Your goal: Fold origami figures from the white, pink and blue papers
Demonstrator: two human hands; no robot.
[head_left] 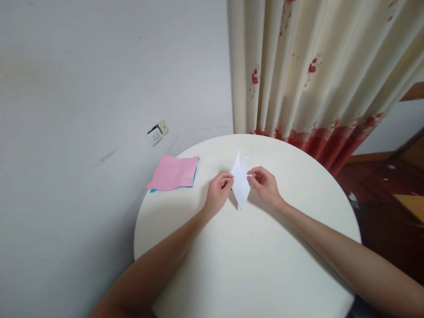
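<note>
Your left hand (217, 193) and right hand (265, 185) each pinch one white folded paper (240, 182) mid-bench (251, 256), both grips closed on its edges. Two sheets, pink (172, 172) over blue (195, 174), lie left. No writing shows.

A white folded paper (240, 183), shaped like a long diamond, stands between both hands above the round white bench (251, 265). The left hand (217, 193) pinches its left edge with its fingers (228, 179); the right hand (266, 185) pinches the right edge. A pink sheet (174, 172) lies over a blue one (194, 176) at the bench's far left rim, near the wall socket (157, 132).
</note>
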